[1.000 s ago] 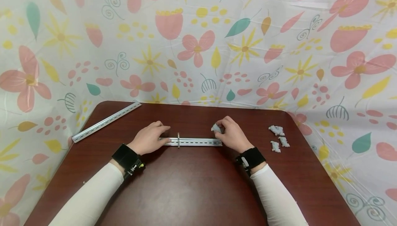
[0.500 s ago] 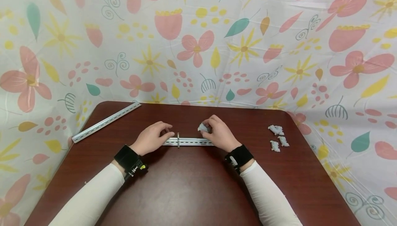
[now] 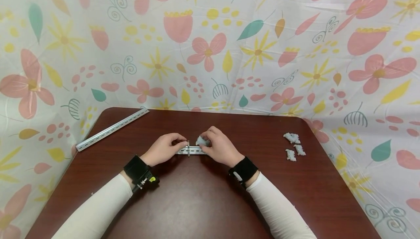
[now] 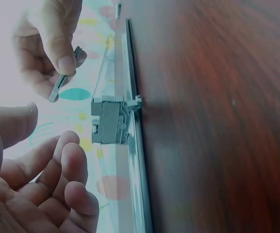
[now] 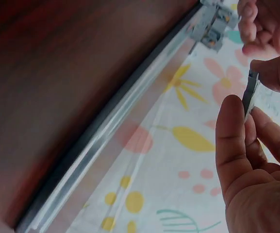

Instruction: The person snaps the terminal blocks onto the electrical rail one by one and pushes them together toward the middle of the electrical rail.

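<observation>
A slotted metal DIN rail (image 3: 198,150) lies across the table's middle. One grey terminal block (image 4: 109,122) stands clipped on it, seen edge-on in the head view. Beside that block my left hand (image 3: 165,149) hovers with loosely bent fingers; the left wrist view shows nothing between thumb and fingers. My right hand (image 3: 222,148) pinches a second grey terminal block (image 5: 250,93) between thumb and fingers. This held block is above the rail, to the right of the clipped one and apart from it. Part of the rail's right end is hidden behind my right hand.
Another slotted rail (image 3: 113,128) lies slantwise at the table's back left edge. Several grey terminal blocks (image 3: 291,137) lie in a loose group on the right side. A flower-print cloth (image 3: 210,71) hangs behind the brown table (image 3: 183,202).
My right hand has carried its terminal block leftward along the rail, closer to the clipped block. My left hand has come off the rail's left end and shifted slightly right, beside that block.
</observation>
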The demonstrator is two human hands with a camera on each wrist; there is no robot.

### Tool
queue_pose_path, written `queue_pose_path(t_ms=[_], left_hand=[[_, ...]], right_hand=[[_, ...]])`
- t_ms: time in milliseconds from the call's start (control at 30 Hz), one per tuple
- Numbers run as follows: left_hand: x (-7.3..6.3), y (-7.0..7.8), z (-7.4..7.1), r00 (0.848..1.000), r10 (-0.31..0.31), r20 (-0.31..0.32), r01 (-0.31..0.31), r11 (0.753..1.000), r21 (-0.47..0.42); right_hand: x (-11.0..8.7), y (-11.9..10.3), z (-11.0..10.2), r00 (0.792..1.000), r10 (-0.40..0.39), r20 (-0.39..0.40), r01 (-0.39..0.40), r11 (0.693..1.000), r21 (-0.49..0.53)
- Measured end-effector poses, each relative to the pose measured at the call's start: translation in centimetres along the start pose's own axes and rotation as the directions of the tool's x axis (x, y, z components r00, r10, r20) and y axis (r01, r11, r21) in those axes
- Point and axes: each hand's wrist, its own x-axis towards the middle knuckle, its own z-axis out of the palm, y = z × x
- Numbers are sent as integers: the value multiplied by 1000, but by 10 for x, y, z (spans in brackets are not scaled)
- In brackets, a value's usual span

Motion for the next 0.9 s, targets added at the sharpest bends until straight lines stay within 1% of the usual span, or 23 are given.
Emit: queue_pose_path(t_ms=[133, 333, 533, 633, 900], left_hand=[[0, 0, 2, 1000, -16, 22, 17, 999, -44], [1, -2, 4, 999, -1, 47, 6, 993, -119], [1, -2, 6, 993, -3, 116, 27, 979, -204], [1, -3, 7, 991, 1, 134, 27, 977, -210], [1, -5, 8, 988, 27, 153, 5, 979, -202]], right_hand=[[-1, -8, 5, 999, -37, 4, 37, 999, 0], [-3, -16, 13, 996, -88, 15, 88, 996, -5], [-5, -21, 17, 994, -105, 9, 105, 994, 2], [-4, -22, 18, 994, -112, 9, 112, 994, 9], [-6, -26, 21, 994, -107, 14, 107, 994, 8]])
